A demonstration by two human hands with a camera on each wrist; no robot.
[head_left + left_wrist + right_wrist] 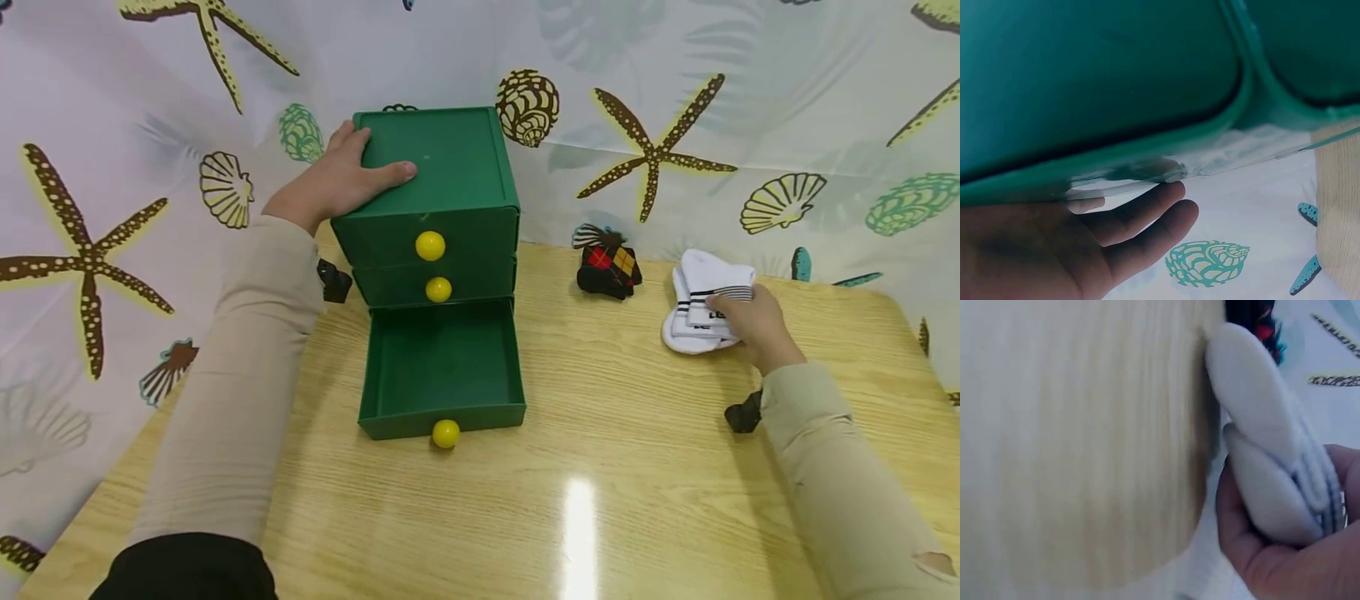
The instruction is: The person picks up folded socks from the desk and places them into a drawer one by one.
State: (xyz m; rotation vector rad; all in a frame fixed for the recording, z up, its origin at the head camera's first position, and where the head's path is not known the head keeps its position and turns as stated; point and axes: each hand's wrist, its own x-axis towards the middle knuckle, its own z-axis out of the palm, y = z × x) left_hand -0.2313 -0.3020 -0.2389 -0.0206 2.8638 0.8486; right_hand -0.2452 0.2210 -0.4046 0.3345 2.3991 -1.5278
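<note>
While the left hand (337, 179) rests flat on top of the green drawer box (438, 167), fingers straight and thumb laid across the lid, the right hand (753, 321) grips the folded white socks (701, 292) on the wooden table (637, 500). The right wrist view shows fingers curled round the bundle (1272, 456), thumb underneath. The socks lie on the table's right side, well apart from the box. The bottom drawer (442, 367) stands pulled out, its yellow knob (446, 433) toward the person; the two upper drawers are closed. A dark pair of socks with a red and yellow diamond pattern (609, 268) sits between box and white socks, near the backdrop.
</note>
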